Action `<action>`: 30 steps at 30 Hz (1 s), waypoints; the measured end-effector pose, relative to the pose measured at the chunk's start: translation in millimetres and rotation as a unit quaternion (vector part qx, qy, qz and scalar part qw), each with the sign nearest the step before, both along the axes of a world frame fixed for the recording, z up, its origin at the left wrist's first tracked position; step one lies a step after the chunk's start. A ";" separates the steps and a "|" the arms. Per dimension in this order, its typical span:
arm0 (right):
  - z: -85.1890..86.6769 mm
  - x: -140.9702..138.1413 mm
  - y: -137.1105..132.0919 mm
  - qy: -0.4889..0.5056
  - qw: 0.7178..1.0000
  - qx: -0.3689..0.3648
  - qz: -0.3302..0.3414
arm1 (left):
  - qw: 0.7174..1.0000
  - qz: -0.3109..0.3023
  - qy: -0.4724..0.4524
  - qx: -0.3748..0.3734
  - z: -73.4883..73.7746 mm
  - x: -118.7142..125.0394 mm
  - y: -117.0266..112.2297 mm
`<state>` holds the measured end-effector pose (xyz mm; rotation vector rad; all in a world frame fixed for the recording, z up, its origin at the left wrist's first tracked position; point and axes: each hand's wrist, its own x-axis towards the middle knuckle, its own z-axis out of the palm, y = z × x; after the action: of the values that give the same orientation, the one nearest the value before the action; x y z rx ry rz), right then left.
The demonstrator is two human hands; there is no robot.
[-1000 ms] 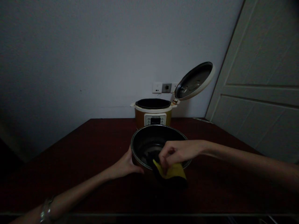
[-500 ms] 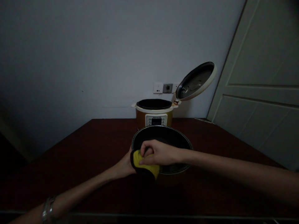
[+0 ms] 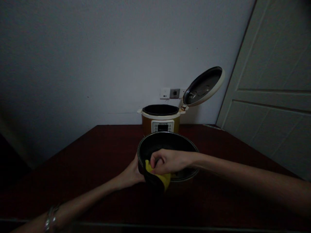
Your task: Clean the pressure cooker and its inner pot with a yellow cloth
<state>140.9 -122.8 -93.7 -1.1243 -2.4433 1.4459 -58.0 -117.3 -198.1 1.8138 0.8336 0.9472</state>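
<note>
A round black inner pot [image 3: 155, 142] with a pale rim is in front of me, its mouth tilted toward me. My left hand [image 3: 133, 173] grips the pot's outer left side; its fingertips are hidden behind the wall. My right hand [image 3: 167, 161] reaches across the mouth from the right, pinching a yellow cloth [image 3: 162, 178] with a dark edge or underside. The cloth is draped over the pot's near-left rim, partly inside and partly hanging outside.
Behind the pot stands an orange and white electric cooker [image 3: 160, 121], its lid [image 3: 205, 86] swung up to the right. Wall sockets [image 3: 174, 93] are behind it. The dark red table [image 3: 109, 142] meets the wall; a pale door [image 3: 272, 97] is at the right.
My right hand and the cloth have shifted slightly right along the pot's near rim. The left hand keeps its hold on the pot, moving a little to the right.
</note>
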 end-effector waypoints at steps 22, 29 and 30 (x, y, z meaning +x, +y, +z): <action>4.3 42.7 -13.9 0.048 0.993 -0.102 -0.031 | 0.848 0.104 0.366 0.368 56.4 -22.8 -37.0; 0.1 3.5 -10.6 -0.028 0.995 0.066 0.066 | 0.826 -0.058 0.406 0.388 63.1 -4.8 -3.2; 3.3 4.4 -12.2 -0.047 0.993 0.070 0.079 | 0.832 -0.074 0.398 0.379 61.8 -4.5 0.9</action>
<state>145.3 -135.0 -90.4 -1.0125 -2.7065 1.2618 -62.5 -116.4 -136.3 3.0274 0.8219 0.3830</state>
